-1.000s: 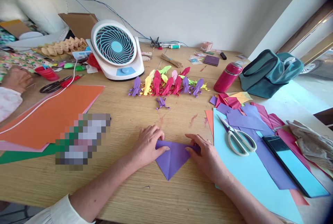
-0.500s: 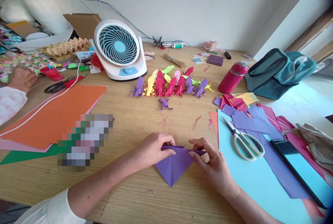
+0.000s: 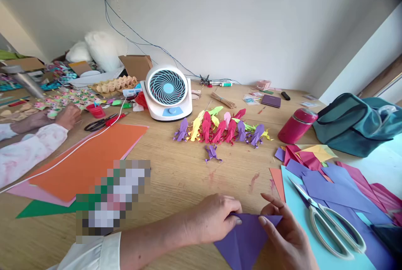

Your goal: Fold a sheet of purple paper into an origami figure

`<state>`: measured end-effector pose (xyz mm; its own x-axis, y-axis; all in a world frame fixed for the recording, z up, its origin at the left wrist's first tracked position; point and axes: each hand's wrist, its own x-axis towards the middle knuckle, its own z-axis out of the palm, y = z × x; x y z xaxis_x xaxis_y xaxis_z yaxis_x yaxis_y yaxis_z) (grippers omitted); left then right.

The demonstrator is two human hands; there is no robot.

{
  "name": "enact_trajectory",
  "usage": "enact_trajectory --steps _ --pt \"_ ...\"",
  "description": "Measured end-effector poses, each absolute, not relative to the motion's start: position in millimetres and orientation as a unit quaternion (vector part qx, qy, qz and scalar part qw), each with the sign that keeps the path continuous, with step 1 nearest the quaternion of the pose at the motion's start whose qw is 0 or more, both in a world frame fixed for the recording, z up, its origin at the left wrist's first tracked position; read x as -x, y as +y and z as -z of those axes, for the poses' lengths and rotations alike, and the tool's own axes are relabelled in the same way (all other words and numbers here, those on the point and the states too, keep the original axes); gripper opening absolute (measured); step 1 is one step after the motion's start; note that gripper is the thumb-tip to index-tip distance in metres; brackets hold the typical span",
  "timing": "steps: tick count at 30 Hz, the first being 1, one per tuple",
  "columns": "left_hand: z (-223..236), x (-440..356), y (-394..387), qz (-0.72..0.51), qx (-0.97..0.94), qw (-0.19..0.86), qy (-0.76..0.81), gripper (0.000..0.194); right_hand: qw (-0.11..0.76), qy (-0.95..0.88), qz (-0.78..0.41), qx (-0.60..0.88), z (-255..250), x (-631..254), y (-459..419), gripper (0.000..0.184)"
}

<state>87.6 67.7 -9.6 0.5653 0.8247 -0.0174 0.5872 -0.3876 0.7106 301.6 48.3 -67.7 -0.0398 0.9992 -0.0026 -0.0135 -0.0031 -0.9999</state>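
A folded piece of purple paper [image 3: 243,240] is held low in the view, its point toward me and its straight edge away. My left hand [image 3: 220,217] pinches the upper left of that edge between thumb and fingers. On the upper right, my right hand [image 3: 281,228] grips the paper with thumb and fingertips, index finger raised. Beyond my hands sits a small purple origami figure [image 3: 212,153], with several colourful origami figures [image 3: 220,129] in rows behind it.
White-handled scissors [image 3: 326,219] lie on light blue paper [image 3: 292,186] at right, beside purple sheets. A red bottle [image 3: 297,127] and teal bag [image 3: 354,123] stand behind. A white fan [image 3: 169,94] and orange paper [image 3: 94,153] are left, where another person's hand [image 3: 67,116] works.
My view has tilted up and to the left, so everything sits lower and farther right. Both hands still hold the purple paper; my left fingers have come closer to its middle.
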Motion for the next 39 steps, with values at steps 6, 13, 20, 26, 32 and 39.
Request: enact_trajectory --steps 6,13,20,26,32,39 --pt "10 -94 66 -0.212 -0.792 0.347 0.456 0.013 0.418 -0.535 -0.535 0.503 74 -302 48 0.054" --pt "26 -94 59 -0.307 -0.769 0.366 0.426 0.032 0.368 -0.595 -0.491 0.52 70 -294 44 0.05" --pt "23 -90 60 -0.355 -0.763 0.336 0.423 0.028 0.346 -0.581 -0.467 0.569 61 -278 38 0.05" --pt "19 -84 69 -0.409 -0.721 0.334 0.448 0.028 0.391 -0.562 -0.456 0.569 51 -251 43 0.043" --pt "28 -81 77 -0.435 -0.694 0.337 0.465 0.026 0.344 -0.622 -0.425 0.561 52 -247 49 0.047" --pt "21 -78 83 -0.436 -0.64 0.437 0.458 0.021 0.32 -0.631 -0.471 0.527 51 -255 45 0.039"
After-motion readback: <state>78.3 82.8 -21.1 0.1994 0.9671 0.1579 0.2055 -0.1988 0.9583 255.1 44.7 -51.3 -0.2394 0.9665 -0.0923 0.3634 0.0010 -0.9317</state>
